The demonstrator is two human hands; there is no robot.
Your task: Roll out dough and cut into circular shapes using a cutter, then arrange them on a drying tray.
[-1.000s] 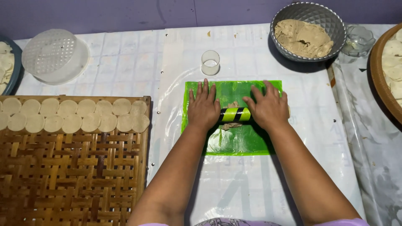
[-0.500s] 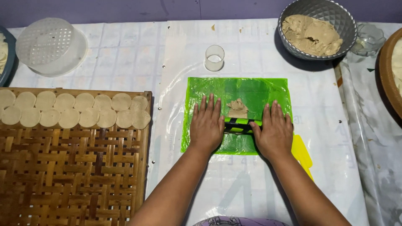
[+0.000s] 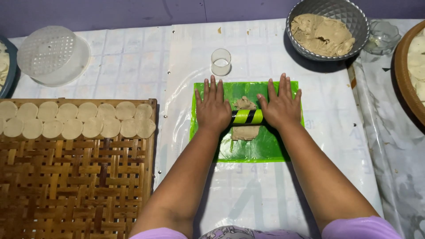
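Note:
A green plastic sheet (image 3: 261,148) lies on the covered table with a flattened piece of beige dough (image 3: 244,132) under a roller (image 3: 247,116) striped black and yellow-green. My left hand (image 3: 213,107) presses flat on the roller's left end, fingers spread forward. My right hand (image 3: 280,105) presses flat on its right end in the same way. The roller lies across the middle of the dough, which shows above and below it.
A clear round cutter ring (image 3: 221,61) stands just beyond the sheet. A metal bowl of dough (image 3: 326,29) sits far right, a white perforated bowl (image 3: 52,55) far left. A woven bamboo tray (image 3: 75,177) at left holds rows of round dough discs (image 3: 79,120). Another tray (image 3: 405,71) lies at the right edge.
Both hands rolled the roller toward me over the dough, then pushed it away again to the middle of the dough. The view shifted slightly.

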